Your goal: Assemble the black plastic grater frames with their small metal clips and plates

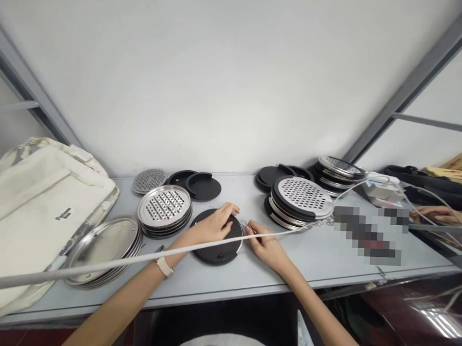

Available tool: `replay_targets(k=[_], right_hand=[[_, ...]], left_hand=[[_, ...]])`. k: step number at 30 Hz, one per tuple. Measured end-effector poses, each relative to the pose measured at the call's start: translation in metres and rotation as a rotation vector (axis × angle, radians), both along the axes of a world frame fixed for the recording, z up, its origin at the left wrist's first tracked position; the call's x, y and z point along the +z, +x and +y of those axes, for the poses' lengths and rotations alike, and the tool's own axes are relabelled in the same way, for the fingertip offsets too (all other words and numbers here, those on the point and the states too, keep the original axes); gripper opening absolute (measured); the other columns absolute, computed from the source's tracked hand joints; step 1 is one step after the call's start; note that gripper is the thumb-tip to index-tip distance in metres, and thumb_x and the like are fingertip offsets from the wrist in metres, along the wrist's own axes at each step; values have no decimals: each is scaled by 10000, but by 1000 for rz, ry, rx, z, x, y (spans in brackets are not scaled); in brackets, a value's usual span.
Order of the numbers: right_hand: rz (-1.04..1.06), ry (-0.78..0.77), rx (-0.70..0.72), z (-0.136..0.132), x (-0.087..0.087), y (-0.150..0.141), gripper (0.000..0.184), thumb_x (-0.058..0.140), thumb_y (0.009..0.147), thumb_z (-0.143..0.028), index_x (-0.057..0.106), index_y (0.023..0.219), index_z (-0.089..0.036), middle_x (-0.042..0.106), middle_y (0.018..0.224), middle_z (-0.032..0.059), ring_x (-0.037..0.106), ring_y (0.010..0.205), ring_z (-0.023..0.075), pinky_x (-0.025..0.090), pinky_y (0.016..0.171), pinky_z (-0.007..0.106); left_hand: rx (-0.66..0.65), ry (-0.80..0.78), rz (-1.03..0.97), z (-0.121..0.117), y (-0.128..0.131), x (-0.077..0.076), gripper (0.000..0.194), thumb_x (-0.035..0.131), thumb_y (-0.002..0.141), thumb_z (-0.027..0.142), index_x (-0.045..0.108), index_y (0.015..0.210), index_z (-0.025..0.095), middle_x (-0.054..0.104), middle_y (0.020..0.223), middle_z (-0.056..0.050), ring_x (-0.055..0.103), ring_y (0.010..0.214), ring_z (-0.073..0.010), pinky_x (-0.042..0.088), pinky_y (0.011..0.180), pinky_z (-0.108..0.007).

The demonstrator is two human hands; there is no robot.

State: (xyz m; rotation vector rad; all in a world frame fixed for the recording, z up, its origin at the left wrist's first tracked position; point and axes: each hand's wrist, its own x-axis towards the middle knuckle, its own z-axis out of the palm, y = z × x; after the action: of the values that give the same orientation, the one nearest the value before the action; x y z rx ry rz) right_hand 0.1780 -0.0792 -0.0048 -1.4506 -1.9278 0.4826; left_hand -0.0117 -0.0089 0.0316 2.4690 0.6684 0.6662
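A round black disc [212, 251] with a rim lies flat on the table in front of me. My left hand [215, 224] rests on its upper part, fingers stretched out. At the disc's right edge, my right hand [262, 240] pinches a thin bent metal wire [244, 223], partly hidden by the fingers. Left of the disc is a stack of round metal grater plates [166, 206]. To the right stands another stack topped by a perforated metal plate with black edging [302, 196]. Several small wire pieces [324, 221] lie beside that stack.
Plain metal discs [103, 246] are stacked at left, near a cream cloth bag [46, 200]. More black discs [203, 187] lie along the wall. A white cable [135, 260] crosses the view. Another person's hand [441, 214] is at far right, near a white device [381, 190].
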Motion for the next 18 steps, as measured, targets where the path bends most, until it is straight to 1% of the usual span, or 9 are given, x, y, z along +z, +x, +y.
replay_targets(k=[1,2,5,6,8,11,14,18], right_hand=[[22,-10,1,0,0,0,236,329,925,-295,400,712,-221,463,660,-16,472,631,147,377,598,259],[40,-16,1,0,0,0,241,326,929,-304,392,712,-222,456,662,-18,471,628,145,377,597,257],[51,-16,-3,0,0,0,245,321,932,-310,380,711,-223,446,665,-17,475,640,148,380,608,257],[43,-14,-5,0,0,0,244,322,932,-309,381,712,-223,444,663,-15,476,643,151,382,610,258],[20,-5,-11,-1,0,0,239,324,932,-305,390,717,-223,449,661,-10,478,651,157,387,615,261],[-18,12,-21,-2,1,-1,237,319,934,-297,413,728,-225,470,667,-1,485,658,166,392,620,266],[-50,23,-31,-2,0,-1,239,312,939,-293,430,741,-226,493,680,5,498,668,172,391,631,272],[-101,47,-40,-2,-3,-1,230,316,941,-283,464,775,-224,524,703,17,513,701,182,394,657,279]], left_hand=[[20,43,14,-2,1,0,307,401,833,102,394,1120,211,482,1120,-68,467,1094,-195,401,969,-380],[73,96,17,-4,2,0,259,415,836,127,409,1081,208,488,1084,-66,471,1073,-205,406,951,-382],[298,198,87,-7,4,-2,108,477,837,251,435,921,197,506,917,-53,514,890,-219,442,809,-372],[350,201,130,-7,4,-3,115,491,834,291,435,871,198,508,852,-43,520,813,-213,443,748,-359],[394,187,216,-7,3,-4,160,493,837,338,430,786,200,506,742,-25,516,695,-196,422,659,-332],[344,182,276,-6,2,-3,193,458,861,333,438,726,197,528,700,-27,517,648,-183,380,613,-305],[216,196,286,-8,1,0,188,434,873,304,458,721,195,559,712,-28,520,639,-173,354,592,-291],[34,242,290,-13,2,3,130,477,841,281,485,744,195,587,732,-21,527,639,-164,351,591,-284]])
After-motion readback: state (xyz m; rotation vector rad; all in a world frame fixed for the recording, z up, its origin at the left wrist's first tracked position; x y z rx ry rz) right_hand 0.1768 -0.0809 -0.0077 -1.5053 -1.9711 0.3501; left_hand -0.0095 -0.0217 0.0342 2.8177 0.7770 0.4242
